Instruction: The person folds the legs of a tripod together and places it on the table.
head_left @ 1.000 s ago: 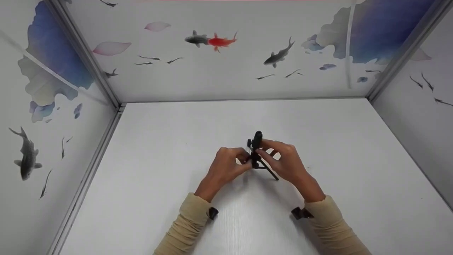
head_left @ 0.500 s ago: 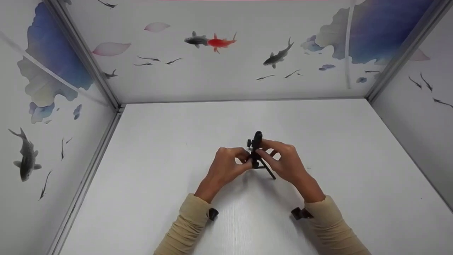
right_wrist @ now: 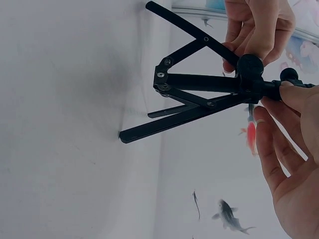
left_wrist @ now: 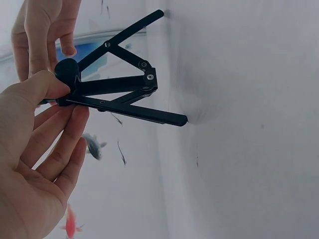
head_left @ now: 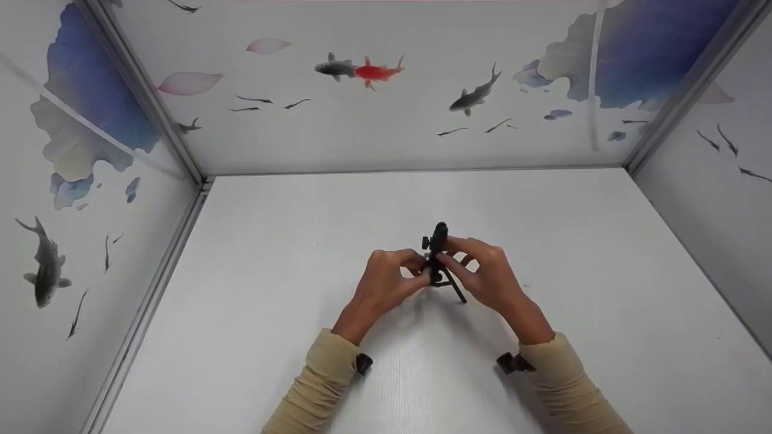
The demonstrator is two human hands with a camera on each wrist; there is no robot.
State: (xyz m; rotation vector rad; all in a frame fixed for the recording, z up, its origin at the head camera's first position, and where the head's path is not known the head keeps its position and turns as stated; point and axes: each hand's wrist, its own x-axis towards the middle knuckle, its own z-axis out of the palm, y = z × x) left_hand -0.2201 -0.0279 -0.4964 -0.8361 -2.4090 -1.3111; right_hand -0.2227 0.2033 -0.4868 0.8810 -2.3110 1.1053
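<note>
A small black tripod (head_left: 441, 234) stands upright between both hands, over the middle of the table. My left hand (head_left: 386, 278) pinches it at the collar where the legs join, thumb beside a round knob (left_wrist: 67, 69). Higher up, my right hand (head_left: 491, 278) grips the column between thumb and fingers, as the right wrist view shows. The legs (right_wrist: 174, 119) are partly spread, with hinged braces running to the centre tube (right_wrist: 202, 82). Their tips point down at the white tabletop. The tripod's upper end is cut off in the right wrist view.
A white table (head_left: 289, 217) lies under the hands. White panels (head_left: 386, 132) printed with fish and leaves enclose its back and sides, joined by grey metal rails (head_left: 142, 90). Small dark cameras sit at both cuffs.
The tripod leg nearest the right hand has drawn inward, its tip shifting left and slightly up in the head view. Both hands keep nearly the same places on the tripod.
</note>
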